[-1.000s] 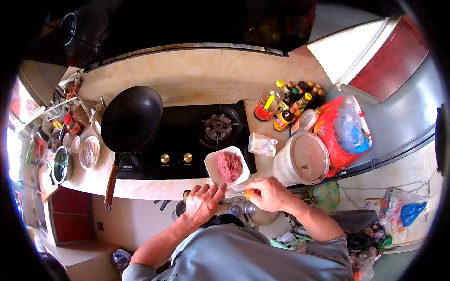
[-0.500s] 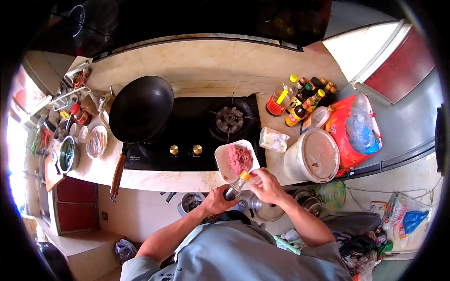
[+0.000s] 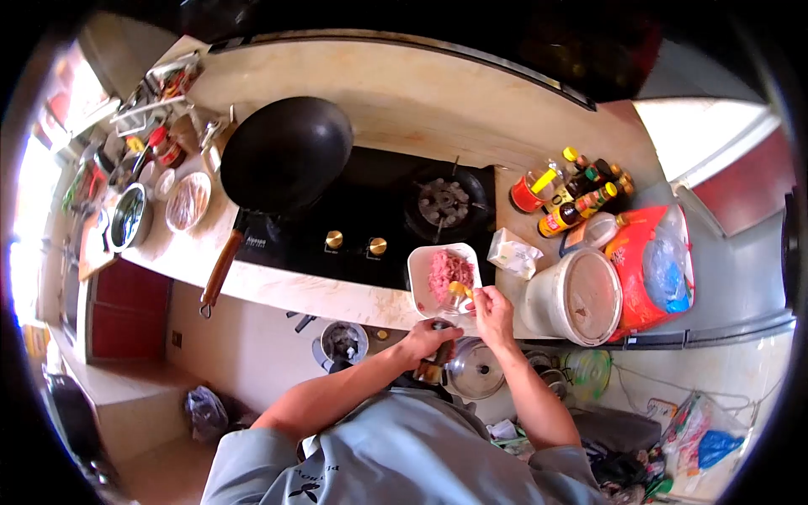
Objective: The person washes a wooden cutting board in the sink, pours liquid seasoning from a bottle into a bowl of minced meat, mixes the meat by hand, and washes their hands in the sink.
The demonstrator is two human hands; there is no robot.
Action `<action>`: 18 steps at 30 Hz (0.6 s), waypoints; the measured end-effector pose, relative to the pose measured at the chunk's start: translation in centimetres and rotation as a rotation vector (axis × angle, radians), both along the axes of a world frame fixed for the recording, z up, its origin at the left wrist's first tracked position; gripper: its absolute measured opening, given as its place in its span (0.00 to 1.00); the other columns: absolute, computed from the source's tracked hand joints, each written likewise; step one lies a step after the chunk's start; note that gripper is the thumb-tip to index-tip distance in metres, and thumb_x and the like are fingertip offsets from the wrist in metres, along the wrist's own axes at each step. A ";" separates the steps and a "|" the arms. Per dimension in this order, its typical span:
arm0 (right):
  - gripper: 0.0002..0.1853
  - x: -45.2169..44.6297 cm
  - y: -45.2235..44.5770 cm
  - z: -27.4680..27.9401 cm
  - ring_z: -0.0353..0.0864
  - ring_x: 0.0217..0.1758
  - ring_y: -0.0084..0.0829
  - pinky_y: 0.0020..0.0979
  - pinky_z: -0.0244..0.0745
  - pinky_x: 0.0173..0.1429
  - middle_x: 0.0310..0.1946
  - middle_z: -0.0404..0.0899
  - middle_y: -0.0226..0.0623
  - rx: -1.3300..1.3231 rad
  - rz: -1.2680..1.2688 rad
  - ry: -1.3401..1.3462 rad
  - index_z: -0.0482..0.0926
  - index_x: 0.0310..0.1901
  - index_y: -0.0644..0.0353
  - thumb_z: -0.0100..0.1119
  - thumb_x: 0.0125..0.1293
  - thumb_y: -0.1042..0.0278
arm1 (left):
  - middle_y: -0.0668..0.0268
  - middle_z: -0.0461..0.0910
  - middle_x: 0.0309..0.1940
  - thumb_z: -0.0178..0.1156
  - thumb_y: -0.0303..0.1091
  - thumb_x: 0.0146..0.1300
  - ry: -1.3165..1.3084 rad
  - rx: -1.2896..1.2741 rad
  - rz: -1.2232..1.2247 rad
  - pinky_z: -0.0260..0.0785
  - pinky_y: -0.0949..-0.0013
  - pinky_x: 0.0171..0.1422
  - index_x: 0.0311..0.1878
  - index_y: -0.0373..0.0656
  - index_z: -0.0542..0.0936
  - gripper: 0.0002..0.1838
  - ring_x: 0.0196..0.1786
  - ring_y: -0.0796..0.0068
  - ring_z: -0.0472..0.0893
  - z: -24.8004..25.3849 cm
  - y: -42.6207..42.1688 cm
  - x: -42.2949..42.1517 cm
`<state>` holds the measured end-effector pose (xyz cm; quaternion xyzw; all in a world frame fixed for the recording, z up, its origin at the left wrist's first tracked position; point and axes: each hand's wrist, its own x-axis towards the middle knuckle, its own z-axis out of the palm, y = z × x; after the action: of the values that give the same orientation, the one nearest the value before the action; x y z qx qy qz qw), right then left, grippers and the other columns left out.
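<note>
My left hand (image 3: 429, 340) is closed around a small dark bottle (image 3: 434, 370), held low in front of the counter edge. My right hand (image 3: 495, 315) pinches a clear, yellow-topped bottle cap (image 3: 459, 296), which appears apart from the bottle. This cap is over the near edge of a white square dish (image 3: 420, 274). Pink minced meat (image 3: 450, 271) lies in the dish, which sits at the front of the counter by the stove. Fingers hide part of the bottle and cap.
A black wok (image 3: 286, 156) stands on the left of the black stove (image 3: 362, 202). To the right are sauce bottles (image 3: 566, 219), a tissue pack (image 3: 515, 254), a lidded white bucket (image 3: 581, 295) and a red bag (image 3: 627, 252). Bowls (image 3: 187, 202) crowd the left counter.
The yellow-topped cap has come away from the bottle in my right hand. My left hand and bottle sit a little lower relative to the dish. The camera view has tilted and shifted.
</note>
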<state>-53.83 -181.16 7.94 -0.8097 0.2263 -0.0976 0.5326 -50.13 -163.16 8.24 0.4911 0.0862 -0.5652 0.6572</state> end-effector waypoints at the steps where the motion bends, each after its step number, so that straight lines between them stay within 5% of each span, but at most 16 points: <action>1: 0.14 0.3 -0.3 0.3 0.85 0.30 0.22 0.28 0.75 0.33 0.25 0.86 0.36 -0.010 0.004 0.020 0.79 0.38 0.66 0.57 0.76 0.61 | 0.61 0.81 0.28 0.68 0.37 0.65 0.067 -0.024 0.019 0.79 0.63 0.32 0.44 0.39 0.79 0.13 0.26 0.67 0.83 0.2 -0.5 -0.1; 6: 0.16 1.9 -2.5 -1.3 0.86 0.31 0.26 0.32 0.77 0.36 0.26 0.85 0.38 -0.205 0.070 0.065 0.79 0.38 0.65 0.64 0.71 0.58 | 0.57 0.82 0.26 0.65 0.41 0.68 0.344 -0.126 0.141 0.81 0.58 0.31 0.42 0.39 0.77 0.14 0.25 0.63 0.83 1.7 -3.3 -0.8; 13: 0.12 2.8 -3.0 0.8 0.84 0.30 0.22 0.27 0.78 0.36 0.28 0.84 0.32 -0.230 0.186 0.138 0.80 0.39 0.65 0.61 0.74 0.64 | 0.58 0.82 0.27 0.66 0.44 0.66 0.208 -0.053 0.217 0.81 0.58 0.29 0.48 0.36 0.78 0.20 0.25 0.63 0.84 1.3 -5.0 -1.7; 18: 0.13 4.0 -3.5 1.0 0.83 0.29 0.22 0.28 0.76 0.34 0.25 0.83 0.32 -0.154 0.220 0.249 0.81 0.35 0.65 0.63 0.72 0.62 | 0.59 0.81 0.29 0.66 0.50 0.67 0.398 -0.086 0.272 0.82 0.57 0.30 0.49 0.37 0.75 0.24 0.26 0.62 0.85 2.3 -5.2 -1.5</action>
<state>-49.79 -184.66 8.98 -0.8737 0.1926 0.0453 0.4443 -51.61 -168.39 10.56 0.3255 0.2551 -0.5605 0.7175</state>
